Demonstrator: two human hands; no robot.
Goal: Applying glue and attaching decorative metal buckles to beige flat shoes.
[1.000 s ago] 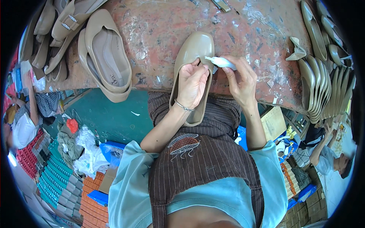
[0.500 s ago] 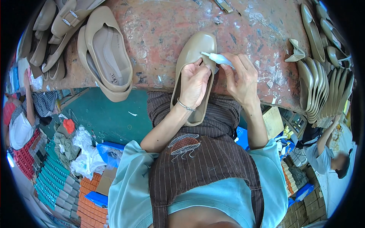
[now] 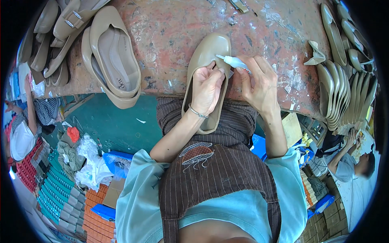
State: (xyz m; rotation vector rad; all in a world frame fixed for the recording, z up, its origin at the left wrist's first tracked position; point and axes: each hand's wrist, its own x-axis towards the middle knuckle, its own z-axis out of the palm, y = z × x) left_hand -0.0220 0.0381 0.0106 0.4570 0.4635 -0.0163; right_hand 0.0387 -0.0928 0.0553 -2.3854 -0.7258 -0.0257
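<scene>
Pinching at the throat of a beige slip-on shoe (image 3: 206, 52) with the left hand (image 3: 206, 91), fingertips drawn close together; impossible to make out anything small between them; holding a white squeeze bottle (image 3: 238, 62) in the right hand (image 3: 260, 85), between thumb and curled fingers, with nozzle at the vamp just above the throat; too fine to judge for contact; find the shoe with toe over the table (image 3: 174, 52) and heel over the striped apron (image 3: 219, 166); probably light, flexible along the opening, firmer at the toe, slick on the glossy skin and easy to smear; best gripped by throat or side walls, away from the nozzle; compared with a second ago, nozzle-tip slightly nearer the toe, shoe nudged slightly rightward, left pinch much the same; farther out, see stacked beige shoes (image 3: 117, 60) to the left and a nested row of shoes (image 3: 336, 95) to the right.
</scene>
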